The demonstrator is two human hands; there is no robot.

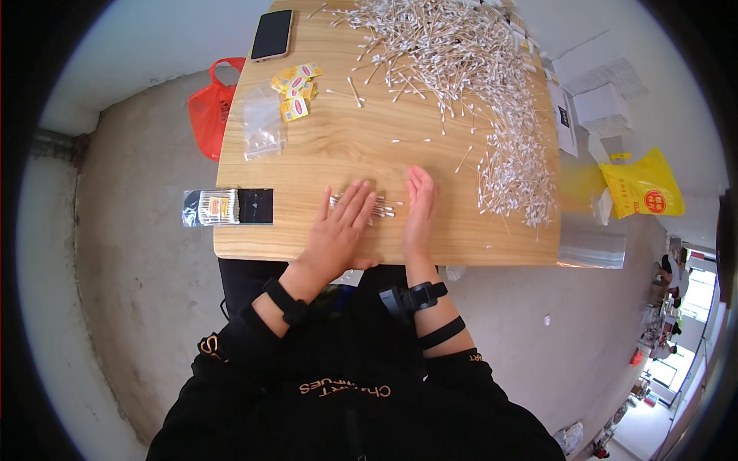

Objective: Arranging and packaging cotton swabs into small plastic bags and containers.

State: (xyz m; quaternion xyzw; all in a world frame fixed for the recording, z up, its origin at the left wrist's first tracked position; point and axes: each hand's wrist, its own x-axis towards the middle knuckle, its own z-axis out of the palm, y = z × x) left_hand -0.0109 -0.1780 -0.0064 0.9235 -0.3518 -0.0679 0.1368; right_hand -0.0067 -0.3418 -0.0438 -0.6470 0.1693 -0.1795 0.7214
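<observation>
My left hand (346, 230) lies flat with its fingers stretched over a small bunch of cotton swabs (382, 209) near the table's front edge. Swab tips stick out to the right from under its fingers; the rest of the bunch is hidden. Just right of these tips, my right hand (420, 207) stands on edge, fingers extended and close together, with nothing visible in it. Farther back and to the right spreads a big heap of loose cotton swabs (461, 61). At the left edge, a clear pack of swabs (217, 207) rests on a black holder (256, 206), partly overhanging the table.
Clear plastic bags (263, 123) and yellow labels (295, 107) lie at the left, with a phone (273, 34) behind them. A red bag (209, 111) hangs beside the wooden table (307, 173). Off the right side are a yellow bag (646, 184) and papers (607, 111).
</observation>
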